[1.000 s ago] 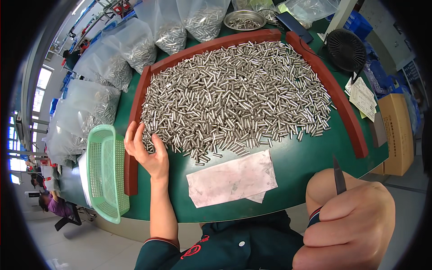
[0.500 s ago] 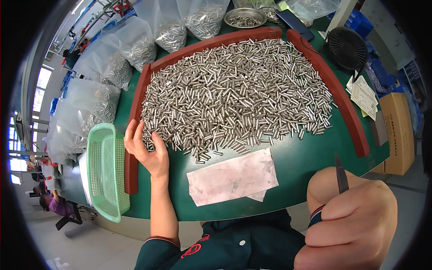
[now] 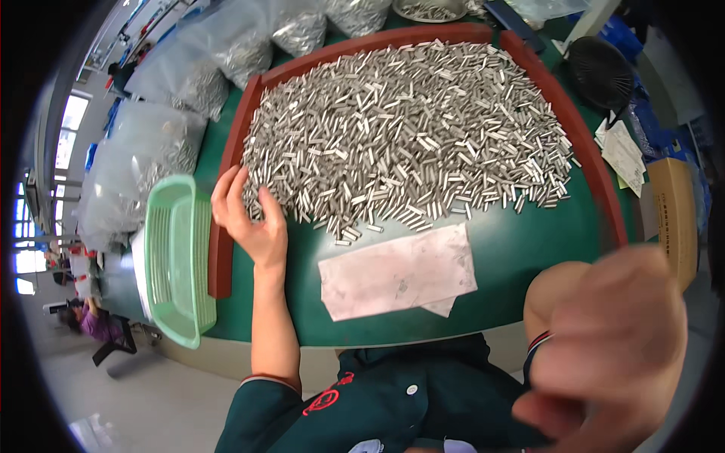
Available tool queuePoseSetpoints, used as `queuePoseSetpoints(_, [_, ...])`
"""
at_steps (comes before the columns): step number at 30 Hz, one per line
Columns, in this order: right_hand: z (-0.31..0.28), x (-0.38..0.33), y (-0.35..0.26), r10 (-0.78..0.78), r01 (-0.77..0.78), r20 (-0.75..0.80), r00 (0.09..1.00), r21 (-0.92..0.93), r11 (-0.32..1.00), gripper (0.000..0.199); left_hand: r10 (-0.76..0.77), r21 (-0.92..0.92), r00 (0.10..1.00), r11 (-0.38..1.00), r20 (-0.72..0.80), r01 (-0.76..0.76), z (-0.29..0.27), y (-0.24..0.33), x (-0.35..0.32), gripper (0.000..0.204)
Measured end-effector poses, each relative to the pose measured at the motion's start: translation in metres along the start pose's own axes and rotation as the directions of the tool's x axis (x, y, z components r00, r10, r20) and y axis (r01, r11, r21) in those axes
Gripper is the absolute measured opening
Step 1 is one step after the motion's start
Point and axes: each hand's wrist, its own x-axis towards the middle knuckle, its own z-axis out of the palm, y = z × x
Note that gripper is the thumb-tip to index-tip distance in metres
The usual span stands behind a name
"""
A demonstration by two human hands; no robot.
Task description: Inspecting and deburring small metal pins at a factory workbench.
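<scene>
A wide pile of short shiny metal pins (image 3: 400, 136) covers the green tabletop inside a red rail (image 3: 220, 260). At the pile's near left corner, beside the rail, is my left hand (image 3: 255, 230), palm turned up, fingers curved and apart, holding nothing I can see. My right hand (image 3: 615, 340) is raised close to the camera at the lower right and smeared by motion. Its fingers look curled in; whatever is in them is hidden. Between my arms a stained pale pink sheet (image 3: 396, 272) lies near the table's front edge.
A green plastic basket (image 3: 177, 249) stands left of the rail. Clear bags of metal pins (image 3: 136, 174) line the far left. To the right are a black fan (image 3: 600, 73), paper slips (image 3: 623, 155) and a cardboard box (image 3: 674, 215). A metal bowl (image 3: 430, 9) stands at the back.
The whole view has shifted, so the table sits higher. My right hand has turned and blurred; the dark pointed tool seen in it before no longer shows. My left hand keeps its pose.
</scene>
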Motion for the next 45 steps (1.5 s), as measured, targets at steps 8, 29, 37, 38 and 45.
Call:
queuePoseSetpoints(8, [0.007, 0.006, 0.022, 0.297, -0.329, -0.217, 0.930, -0.131, 0.935, 0.034, 0.081, -0.120, 0.972, 0.991, 0.220, -0.056, -0.011, 0.018, 0.000, 0.017])
queuePoseSetpoints(29, [0.098, -0.035, 0.081, 0.733, -0.273, -0.348, 0.585, 0.766, 0.582, 0.042, 0.159, -0.158, 0.791, 0.984, 0.591, -0.079, -0.033, 0.047, -0.046, 0.011])
queuePoseSetpoints(37, [0.113, -0.055, 0.094, 0.785, -0.471, -0.330, 0.525, 0.656, 0.590, 0.044, 0.168, -0.131, 0.795, 0.985, 0.583, -0.113, -0.030, 0.051, -0.045, 0.009])
queuePoseSetpoints(38, [0.114, -0.055, 0.093, 0.784, -0.497, -0.358, 0.507, 0.621, 0.606, 0.043, 0.167, -0.153, 0.796, 0.984, 0.582, -0.094, -0.032, 0.054, -0.045, 0.009])
queuePoseSetpoints(45, [0.110, -0.053, 0.089, 0.765, -0.505, -0.348, 0.541, 0.594, 0.627, 0.048, 0.177, -0.311, 0.757, 0.950, 0.628, 0.036, -0.036, 0.084, -0.058, 0.011])
